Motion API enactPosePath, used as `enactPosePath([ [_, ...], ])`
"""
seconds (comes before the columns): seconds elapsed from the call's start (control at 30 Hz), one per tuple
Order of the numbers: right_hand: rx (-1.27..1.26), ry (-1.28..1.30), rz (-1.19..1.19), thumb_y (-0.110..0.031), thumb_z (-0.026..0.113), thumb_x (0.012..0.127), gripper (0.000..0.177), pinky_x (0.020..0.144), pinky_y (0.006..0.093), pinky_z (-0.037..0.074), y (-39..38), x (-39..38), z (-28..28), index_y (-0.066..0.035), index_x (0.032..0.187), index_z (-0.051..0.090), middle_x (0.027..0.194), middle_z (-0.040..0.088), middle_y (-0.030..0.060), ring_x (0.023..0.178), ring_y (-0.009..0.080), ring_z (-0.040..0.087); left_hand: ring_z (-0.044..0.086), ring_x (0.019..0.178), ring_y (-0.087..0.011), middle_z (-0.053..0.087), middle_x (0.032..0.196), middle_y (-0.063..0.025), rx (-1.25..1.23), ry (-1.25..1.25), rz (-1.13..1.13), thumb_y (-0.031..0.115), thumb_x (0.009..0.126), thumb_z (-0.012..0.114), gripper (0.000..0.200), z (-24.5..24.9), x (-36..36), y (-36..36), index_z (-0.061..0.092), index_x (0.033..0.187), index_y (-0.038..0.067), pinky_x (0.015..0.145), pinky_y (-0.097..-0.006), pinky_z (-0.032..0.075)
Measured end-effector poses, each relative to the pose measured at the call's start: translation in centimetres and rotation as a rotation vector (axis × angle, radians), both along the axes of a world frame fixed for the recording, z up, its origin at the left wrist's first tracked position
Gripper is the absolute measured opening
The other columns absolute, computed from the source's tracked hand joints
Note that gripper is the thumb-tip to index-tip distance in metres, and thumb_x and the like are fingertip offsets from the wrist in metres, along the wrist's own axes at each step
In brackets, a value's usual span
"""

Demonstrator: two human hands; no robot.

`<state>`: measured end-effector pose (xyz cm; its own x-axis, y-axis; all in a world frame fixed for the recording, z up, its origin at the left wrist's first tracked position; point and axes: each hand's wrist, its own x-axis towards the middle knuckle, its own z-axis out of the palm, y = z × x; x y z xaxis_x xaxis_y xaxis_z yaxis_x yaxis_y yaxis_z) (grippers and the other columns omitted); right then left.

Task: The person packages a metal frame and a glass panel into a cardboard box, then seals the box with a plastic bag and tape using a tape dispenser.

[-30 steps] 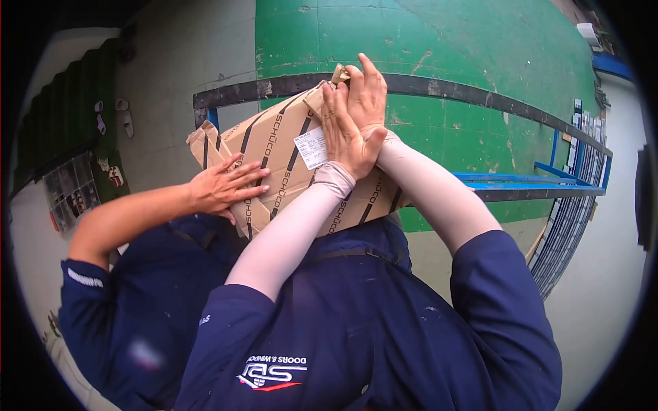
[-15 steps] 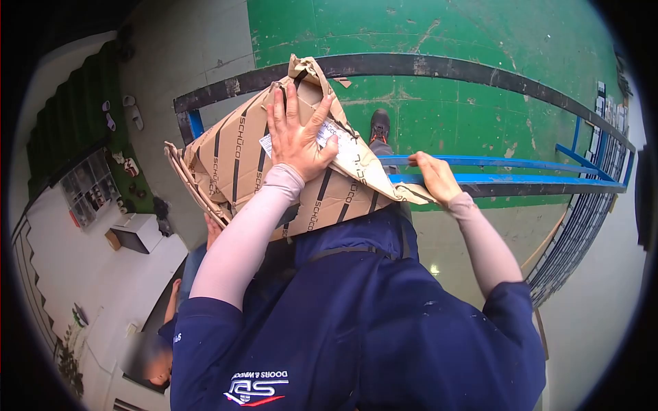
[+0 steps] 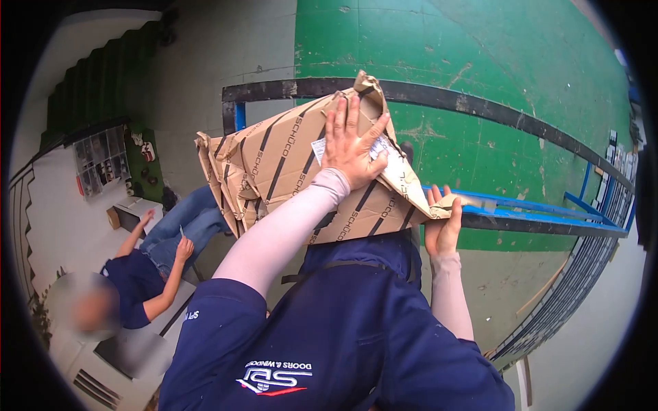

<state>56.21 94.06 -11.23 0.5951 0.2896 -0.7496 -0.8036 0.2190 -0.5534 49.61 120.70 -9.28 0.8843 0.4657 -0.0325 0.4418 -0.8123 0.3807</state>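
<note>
A crumpled brown cardboard package (image 3: 281, 168) printed "SCHÜCO" lies across a blue and black metal frame (image 3: 534, 218). Its loose end is folded to a point on the right. My left hand (image 3: 353, 147) presses flat on top, fingers spread, partly over a white label (image 3: 384, 147). At the pointed flap (image 3: 419, 198), my right hand (image 3: 443, 226) is upright with fingers apart, its palm against the tip of the cardboard.
A co-worker (image 3: 147, 274) in a dark shirt and jeans is at the lower left, holding something thin. Stacked long profiles (image 3: 555, 301) lie at the right. A parts organiser (image 3: 101, 161) stands at the far left, beyond the frame.
The view has shifted, so the package appears further right. My right hand has turned palm up at the flap. The co-worker's hands have come away from the package's left end.
</note>
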Motion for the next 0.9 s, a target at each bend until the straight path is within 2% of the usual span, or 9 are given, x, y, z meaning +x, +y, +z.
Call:
enactPosePath([
  [0.13,0.624,0.310,0.243,-0.085,0.056,0.079,0.115,0.116,0.0462,0.040,3.4,3.5,-2.3,0.000,0.153,0.034,0.151,0.045,0.0287,0.138,0.0362,0.049,-0.001,0.156,-0.0427,0.003,0.169,-0.0221,-0.039,0.029,-0.002,0.052,0.082,0.059,0.078,-0.1,-0.3,0.0,0.040,0.156,0.036,0.124,-0.0573,-0.002],
  [0.3,0.044,0.152,0.509,-0.052,0.056,0.102,0.066,0.107,0.0369,0.049,-1.2,5.6,-10.1,-0.002,0.144,0.049,0.138,0.059,0.0118,0.123,0.0215,0.061,-0.002,0.155,-0.0456,0.003,0.167,-0.0276,-0.091,-0.104,0.006,0.046,0.079,0.066,0.086,-1.5,-0.5,-0.1,0.036,0.158,0.031,0.124,-0.0601,-0.003],
  [0.37,0.390,0.106,0.603,-0.043,0.051,0.105,0.058,0.110,0.0379,0.046,1.2,5.8,-8.9,-0.004,0.147,0.046,0.139,0.058,0.0120,0.126,0.0235,0.058,-0.002,0.155,-0.0475,0.004,0.167,-0.0275,-0.079,-0.189,0.035,0.046,0.078,0.066,0.089,-2.8,-0.8,-0.5,0.033,0.159,0.030,0.124,-0.0598,-0.004],
  [0.47,0.374,0.037,0.827,-0.048,0.048,0.104,0.065,0.114,0.0382,0.039,2.6,6.0,-8.5,-0.004,0.151,0.042,0.141,0.057,0.0110,0.131,0.0229,0.054,-0.001,0.155,-0.0448,0.005,0.167,-0.0267,-0.014,-0.226,0.039,0.039,0.081,0.063,0.088,-2.8,-0.7,-0.7,0.031,0.159,0.013,0.125,-0.0584,-0.002],
  [0.67,-0.300,-0.773,0.985,-0.057,0.066,0.088,0.110,0.125,0.0420,0.010,6.8,1.5,-3.1,0.007,0.159,0.011,0.165,0.016,0.0252,0.154,0.0325,0.013,0.006,0.156,-0.0412,0.013,0.167,-0.0235,-0.226,-0.297,0.048,0.023,0.086,0.060,0.074,-2.5,-1.2,-0.2,0.038,0.154,0.003,0.127,-0.0547,0.005],
  [0.8,-0.198,-1.330,0.953,-0.062,0.082,0.073,0.131,0.126,0.0486,0.008,10.8,-0.4,0.2,0.003,0.160,0.008,0.166,0.010,0.0272,0.155,0.0374,0.012,0.010,0.156,-0.0389,0.020,0.165,-0.0231,-0.569,-0.246,0.108,0.023,0.087,0.061,0.064,0.0,-1.2,1.3,0.049,0.147,0.004,0.127,-0.0525,0.011],
  [0.83,-0.328,-1.409,1.043,-0.057,0.084,0.072,0.131,0.126,0.0498,0.009,11.2,-1.0,1.1,0.001,0.161,0.006,0.166,0.008,0.0264,0.155,0.0388,0.011,0.016,0.155,-0.0377,0.026,0.163,-0.0235,-0.424,-0.350,0.078,0.018,0.088,0.059,0.060,-2.5,-1.6,1.2,0.050,0.146,0.007,0.127,-0.0516,0.014],
  [0.87,-0.514,-1.424,1.231,-0.053,0.085,0.073,0.129,0.125,0.0495,0.012,11.2,-1.6,1.1,0.002,0.160,0.007,0.166,0.009,0.0262,0.155,0.0403,0.010,0.020,0.154,-0.0381,0.029,0.162,-0.0228,0.295,-0.305,-0.007,0.013,0.086,0.059,0.062,-5.9,-1.6,0.8,0.049,0.146,0.008,0.127,-0.0520,0.016],
  [0.9,-0.665,-1.476,1.316,-0.048,0.086,0.072,0.129,0.125,0.0490,0.014,11.4,-1.9,1.7,0.004,0.160,0.007,0.166,0.010,0.0269,0.155,0.0416,0.011,0.021,0.154,-0.0392,0.030,0.162,-0.0224,-0.221,-0.459,-0.089,0.012,0.083,0.061,0.066,-4.8,-2.3,1.2,0.047,0.148,0.008,0.127,-0.0531,0.017],
])
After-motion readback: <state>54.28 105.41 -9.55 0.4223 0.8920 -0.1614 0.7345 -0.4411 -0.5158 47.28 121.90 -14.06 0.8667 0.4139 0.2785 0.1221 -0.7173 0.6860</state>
